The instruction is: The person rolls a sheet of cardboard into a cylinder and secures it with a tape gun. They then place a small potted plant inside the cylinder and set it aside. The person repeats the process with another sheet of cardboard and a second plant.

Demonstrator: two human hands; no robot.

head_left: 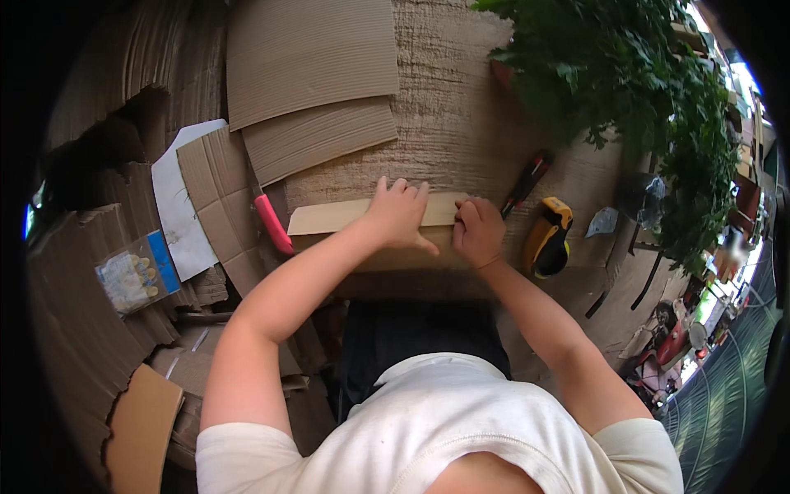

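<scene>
A narrow pale cardboard strip (pixel 329 216) lies crosswise near the front edge of the cardboard-covered work surface. My left hand (pixel 400 216) rests on the strip with its fingers spread and thumb held apart. At the strip's right end, my right hand (pixel 479 233) is closed, its curled fingers against the cardboard. A small dark bit shows at those fingertips, but I cannot make out what they hold. Left of the strip lies a pink-handled tool (pixel 273 224). To the right of my right hand are a yellow and black tape measure (pixel 550 237) and a red and black screwdriver (pixel 527 181).
Large cardboard sheets (pixel 313 58) lie at the back left. Stacked cardboard (pixel 74 272) fills the left side, with a clear bag of small yellowish pieces (pixel 136 273) on it. A leafy green plant (pixel 617 82) overhangs the back right. Crumpled clear plastic (pixel 603 221) lies beyond the tape measure.
</scene>
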